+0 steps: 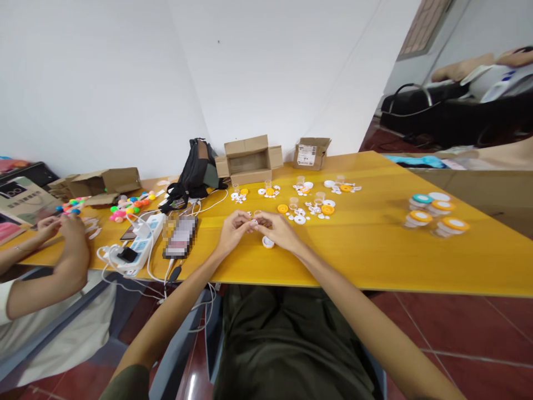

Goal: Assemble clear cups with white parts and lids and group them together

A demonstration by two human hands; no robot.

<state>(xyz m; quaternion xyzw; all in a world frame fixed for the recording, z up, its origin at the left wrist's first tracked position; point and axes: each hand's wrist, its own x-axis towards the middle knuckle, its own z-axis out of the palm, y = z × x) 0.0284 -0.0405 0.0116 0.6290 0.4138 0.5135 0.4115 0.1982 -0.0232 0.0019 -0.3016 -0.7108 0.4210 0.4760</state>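
Left hand [234, 228] and right hand [278, 229], together near the counter's [375, 250] front edge, pinch 1 tiny part [253, 222] by fingertips for fine control, cap [268, 242] just beside.

Nothing could be read with certainty. A white label [307, 154] sat on the small cardboard box [320, 145] at the back of the worktop [375, 250], its print too small to make out. The printed carton [20, 197] at far left bore pale figures, too blurred to read. The small white piece [254, 223] pinched between the left hand [232, 230] and right hand [282, 232] showed no legible mark.
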